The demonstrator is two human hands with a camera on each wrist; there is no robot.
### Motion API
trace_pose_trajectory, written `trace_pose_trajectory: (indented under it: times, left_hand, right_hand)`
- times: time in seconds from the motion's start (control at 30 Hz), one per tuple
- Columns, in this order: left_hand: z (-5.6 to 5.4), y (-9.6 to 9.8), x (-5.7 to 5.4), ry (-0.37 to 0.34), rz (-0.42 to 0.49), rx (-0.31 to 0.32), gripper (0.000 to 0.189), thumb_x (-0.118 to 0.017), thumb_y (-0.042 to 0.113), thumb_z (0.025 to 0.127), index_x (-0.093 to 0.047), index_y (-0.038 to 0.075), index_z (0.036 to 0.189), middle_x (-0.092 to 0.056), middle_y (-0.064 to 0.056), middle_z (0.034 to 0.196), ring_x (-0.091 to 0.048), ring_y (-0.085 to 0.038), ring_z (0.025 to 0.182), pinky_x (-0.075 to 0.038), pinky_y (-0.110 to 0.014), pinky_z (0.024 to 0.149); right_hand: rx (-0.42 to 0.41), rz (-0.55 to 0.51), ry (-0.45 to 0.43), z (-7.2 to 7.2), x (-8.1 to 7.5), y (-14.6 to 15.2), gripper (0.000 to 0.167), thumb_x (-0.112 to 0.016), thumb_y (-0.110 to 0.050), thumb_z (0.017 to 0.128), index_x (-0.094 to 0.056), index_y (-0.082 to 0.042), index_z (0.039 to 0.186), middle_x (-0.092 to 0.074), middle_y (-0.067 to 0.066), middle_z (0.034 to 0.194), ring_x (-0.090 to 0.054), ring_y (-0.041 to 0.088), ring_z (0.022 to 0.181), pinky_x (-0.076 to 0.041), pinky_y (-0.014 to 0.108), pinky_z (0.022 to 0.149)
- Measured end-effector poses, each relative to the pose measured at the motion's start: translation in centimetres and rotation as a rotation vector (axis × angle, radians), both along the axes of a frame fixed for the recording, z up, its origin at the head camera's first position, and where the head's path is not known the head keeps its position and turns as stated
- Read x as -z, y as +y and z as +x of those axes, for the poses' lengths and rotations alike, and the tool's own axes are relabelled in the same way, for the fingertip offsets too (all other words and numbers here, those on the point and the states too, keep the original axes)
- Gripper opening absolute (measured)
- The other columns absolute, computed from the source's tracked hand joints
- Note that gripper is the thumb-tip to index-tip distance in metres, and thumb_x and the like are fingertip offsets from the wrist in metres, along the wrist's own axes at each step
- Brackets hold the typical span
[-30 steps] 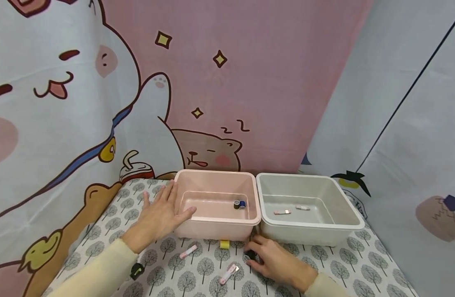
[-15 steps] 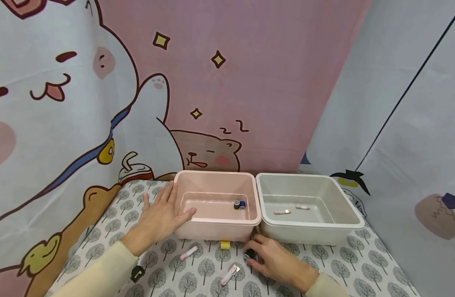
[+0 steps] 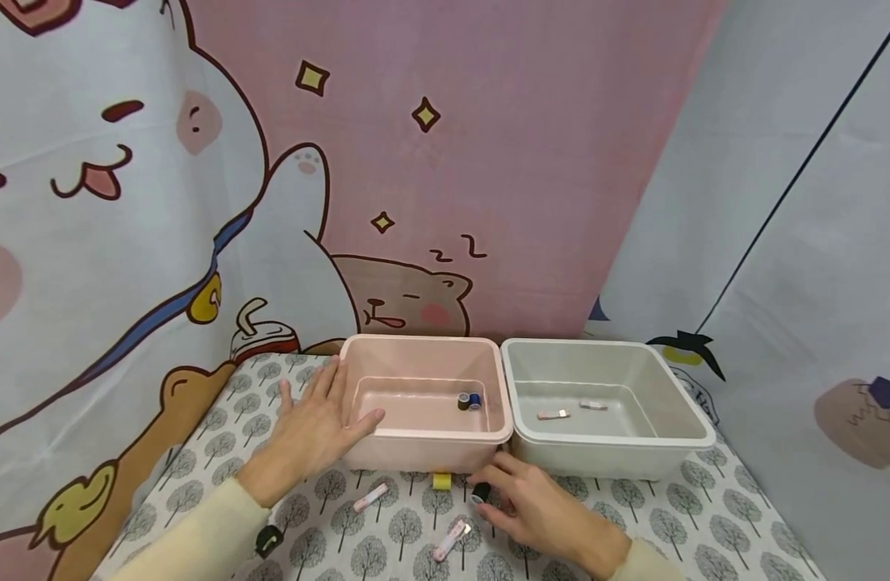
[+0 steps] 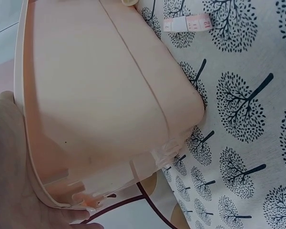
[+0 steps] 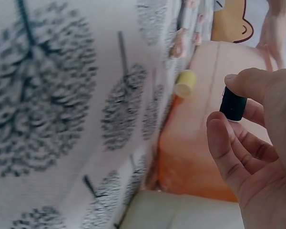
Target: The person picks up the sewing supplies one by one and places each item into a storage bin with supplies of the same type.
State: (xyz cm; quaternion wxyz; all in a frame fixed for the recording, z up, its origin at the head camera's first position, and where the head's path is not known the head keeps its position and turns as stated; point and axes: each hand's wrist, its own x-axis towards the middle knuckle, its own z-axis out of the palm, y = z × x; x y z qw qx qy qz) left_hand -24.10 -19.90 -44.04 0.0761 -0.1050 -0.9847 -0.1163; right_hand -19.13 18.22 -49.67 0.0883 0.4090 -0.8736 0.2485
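Observation:
My right hand pinches a small black spool of thread between thumb and fingertips, in front of the pink bin. In the right wrist view the spool stands upright between the fingertips, its lower end free. My left hand rests with spread fingers on the left rim of the pink bin, its thumb over the front edge. A yellow spool lies by the bin's front wall. Two pink-and-white folded tape measures, one nearer and one farther left, lie on the tree-print cloth.
Inside the pink bin are a dark spool and a blue spool. Beside it stands a white bin holding two small pinkish strips. A black object lies near the left sleeve. A printed curtain hangs behind.
The black spool has turned and shifted slightly left in my right hand's fingertips. My left hand has stayed on the pink bin's rim.

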Motion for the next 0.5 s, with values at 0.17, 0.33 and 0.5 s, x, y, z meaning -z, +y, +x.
trace_pose_trajectory:
  times: [0.17,0.33,0.5]
  left_hand:
    - [0.0,-0.1,0.1,0.011,0.001,-0.001,0.118,-0.039,0.088,0.111,-0.022,-0.003,0.183,-0.016,-0.024,0.195,-0.025,-0.052,0.18,-0.005,-0.095,0.133]
    - [0.0,-0.1,0.1,0.007,0.005,-0.008,0.118,-0.038,0.089,0.111,-0.021,-0.003,0.184,-0.015,-0.023,0.195,-0.024,-0.052,0.18,-0.004,-0.094,0.134]
    - [0.0,-0.1,0.1,0.006,0.012,-0.01,0.118,-0.039,0.088,0.111,-0.02,-0.002,0.184,-0.014,-0.023,0.195,-0.023,-0.052,0.18,-0.003,-0.094,0.134]
  right_hand:
    - [0.0,-0.007,0.024,0.3,-1.0,-0.6,0.038,-0.093,-0.017,0.102,-0.079,-0.015,0.137,-0.074,-0.001,0.13,-0.059,-0.007,0.075,-0.049,0.003,0.067]
    - [0.002,0.014,0.068,0.5,-2.3,-0.8,0.041,-0.093,-0.02,0.102,-0.078,-0.016,0.14,-0.074,-0.002,0.13,-0.059,-0.009,0.078,-0.051,0.003,0.068]
    - [-0.021,0.002,0.102,0.6,-3.7,-0.9,0.042,-0.092,-0.021,0.104,-0.075,-0.018,0.142,-0.075,0.001,0.129,-0.062,-0.007,0.083,-0.053,0.005,0.071]
